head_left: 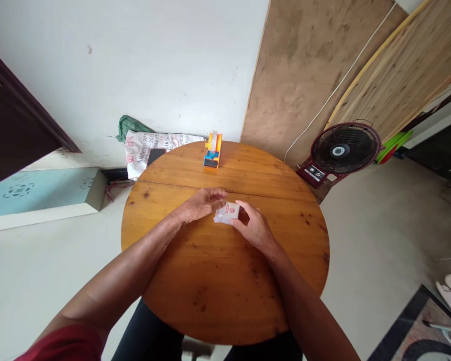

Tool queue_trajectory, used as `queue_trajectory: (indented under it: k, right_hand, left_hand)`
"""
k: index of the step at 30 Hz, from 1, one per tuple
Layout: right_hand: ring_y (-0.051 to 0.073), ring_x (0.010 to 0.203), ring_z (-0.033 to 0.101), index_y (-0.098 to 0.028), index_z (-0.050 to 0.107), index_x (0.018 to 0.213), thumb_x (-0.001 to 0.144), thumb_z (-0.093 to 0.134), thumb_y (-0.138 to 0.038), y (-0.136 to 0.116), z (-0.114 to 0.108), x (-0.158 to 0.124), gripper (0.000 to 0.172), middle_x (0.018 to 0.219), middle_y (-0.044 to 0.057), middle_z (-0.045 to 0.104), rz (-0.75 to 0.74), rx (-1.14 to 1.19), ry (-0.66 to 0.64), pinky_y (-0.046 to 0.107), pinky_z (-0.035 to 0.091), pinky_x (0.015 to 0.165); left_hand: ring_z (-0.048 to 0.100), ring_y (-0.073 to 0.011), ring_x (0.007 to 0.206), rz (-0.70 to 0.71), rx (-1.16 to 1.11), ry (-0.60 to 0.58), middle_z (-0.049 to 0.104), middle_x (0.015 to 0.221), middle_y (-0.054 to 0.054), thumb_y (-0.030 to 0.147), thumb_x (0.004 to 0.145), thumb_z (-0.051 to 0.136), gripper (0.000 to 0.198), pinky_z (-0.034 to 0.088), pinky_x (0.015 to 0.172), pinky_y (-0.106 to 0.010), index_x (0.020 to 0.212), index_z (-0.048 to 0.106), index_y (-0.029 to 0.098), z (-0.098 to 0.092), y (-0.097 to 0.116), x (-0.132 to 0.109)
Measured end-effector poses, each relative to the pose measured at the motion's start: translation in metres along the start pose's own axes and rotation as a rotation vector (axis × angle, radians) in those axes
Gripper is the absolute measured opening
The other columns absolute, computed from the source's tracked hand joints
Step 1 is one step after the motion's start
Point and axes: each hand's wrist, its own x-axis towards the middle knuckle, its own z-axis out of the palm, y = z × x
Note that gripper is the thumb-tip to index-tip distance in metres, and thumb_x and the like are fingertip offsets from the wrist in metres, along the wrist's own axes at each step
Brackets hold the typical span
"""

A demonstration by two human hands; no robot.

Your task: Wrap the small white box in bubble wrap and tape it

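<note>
Near the middle of the round wooden table (210, 260) is a small pale box (232, 210) with red print on its face. Clear plastic wrap (222, 217) covers it and bunches loosely at its lower left. My right hand (254, 225) grips the box from the right, thumb at the lower edge and fingers at the upper corner. On the other side, my left hand (203, 204) is half curled, its thumb and fingertips on the wrap at the upper left of the box. The exact contact of those fingertips is hard to see.
An orange and blue tape dispenser (212, 150) stands at the table's far edge. Behind the table lie a printed white sack (135, 150) and a green bag (132, 125) against the wall. To the right is a dark red fan (342, 150).
</note>
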Motion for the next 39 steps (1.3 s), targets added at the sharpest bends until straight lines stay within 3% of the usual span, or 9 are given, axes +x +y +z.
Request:
queue_trajectory:
  k: [3, 10, 14, 18, 22, 25, 32, 39]
  right_hand:
    - [0.026, 0.109, 0.065, -0.022, 0.06, 0.124, 0.079, 0.067, -0.028, -0.001, -0.003, 0.001, 0.046, 0.121, 0.009, 0.07, -0.029, -0.034, -0.021, 0.043, 0.045, 0.099]
    - [0.025, 0.106, 0.065, -0.023, 0.063, 0.118, 0.077, 0.069, -0.028, -0.003, -0.005, 0.001, 0.042, 0.115, 0.008, 0.072, -0.017, -0.037, -0.036, 0.041, 0.045, 0.097]
    - [0.026, 0.112, 0.063, -0.023, 0.058, 0.128, 0.076, 0.069, -0.031, -0.006, -0.011, 0.0, 0.054, 0.122, 0.009, 0.068, 0.02, 0.02, -0.057, 0.043, 0.044, 0.101]
    - [0.026, 0.12, 0.059, -0.026, 0.048, 0.14, 0.075, 0.072, -0.039, -0.006, -0.023, -0.002, 0.07, 0.13, 0.01, 0.063, 0.063, 0.118, -0.109, 0.045, 0.044, 0.103]
    - [0.027, 0.121, 0.058, -0.028, 0.049, 0.139, 0.074, 0.073, -0.037, -0.005, -0.029, -0.003, 0.07, 0.134, 0.011, 0.06, 0.072, 0.123, -0.101, 0.047, 0.042, 0.104]
    - [0.027, 0.121, 0.058, -0.029, 0.05, 0.138, 0.072, 0.074, -0.036, -0.005, -0.026, -0.002, 0.071, 0.133, 0.009, 0.061, 0.042, 0.097, -0.112, 0.048, 0.041, 0.106]
    - [0.027, 0.116, 0.061, -0.025, 0.057, 0.13, 0.072, 0.073, -0.031, -0.004, -0.013, 0.0, 0.06, 0.125, 0.01, 0.067, 0.045, 0.061, -0.059, 0.046, 0.043, 0.104]
    - [0.025, 0.11, 0.063, -0.027, 0.061, 0.124, 0.074, 0.07, -0.028, 0.0, -0.01, 0.002, 0.051, 0.12, 0.006, 0.069, 0.036, 0.068, -0.074, 0.043, 0.046, 0.101]
  left_hand:
    - [0.061, -0.0157, 0.077, 0.003, -0.094, -0.019, 0.067, 0.089, -0.004, 0.031, 0.072, 0.072, 0.033, 0.048, 0.072, -0.029, 0.099, 0.063, 0.015, 0.002, -0.003, 0.003]
    - [0.057, -0.0116, 0.069, 0.02, -0.156, -0.034, 0.062, 0.08, 0.001, 0.025, 0.071, 0.074, 0.042, 0.044, 0.067, -0.026, 0.109, 0.059, 0.014, 0.008, -0.008, 0.008]
    - [0.061, -0.0143, 0.08, 0.022, -0.183, -0.017, 0.066, 0.089, -0.003, 0.029, 0.068, 0.076, 0.043, 0.047, 0.077, -0.029, 0.106, 0.062, 0.014, 0.004, -0.004, 0.006]
    - [0.062, -0.0173, 0.088, 0.008, -0.131, 0.088, 0.07, 0.097, -0.005, 0.038, 0.071, 0.074, 0.039, 0.047, 0.085, -0.032, 0.101, 0.066, 0.015, -0.002, 0.0, 0.006]
    - [0.063, -0.0173, 0.084, -0.009, -0.112, 0.11, 0.071, 0.093, -0.004, 0.038, 0.067, 0.076, 0.038, 0.047, 0.084, -0.032, 0.096, 0.069, 0.015, -0.004, -0.003, 0.008]
    - [0.063, -0.017, 0.082, 0.004, -0.12, 0.057, 0.072, 0.092, -0.004, 0.039, 0.066, 0.078, 0.04, 0.048, 0.08, -0.031, 0.097, 0.069, 0.015, -0.003, -0.005, 0.008]
    - [0.061, -0.013, 0.074, -0.02, -0.195, -0.057, 0.07, 0.082, -0.001, 0.03, 0.069, 0.077, 0.032, 0.045, 0.071, -0.026, 0.095, 0.067, 0.014, 0.004, -0.005, 0.006]
    - [0.059, -0.0112, 0.07, -0.045, -0.275, -0.04, 0.068, 0.079, 0.0, 0.024, 0.066, 0.077, 0.028, 0.044, 0.071, -0.025, 0.09, 0.066, 0.013, 0.011, -0.008, 0.009]
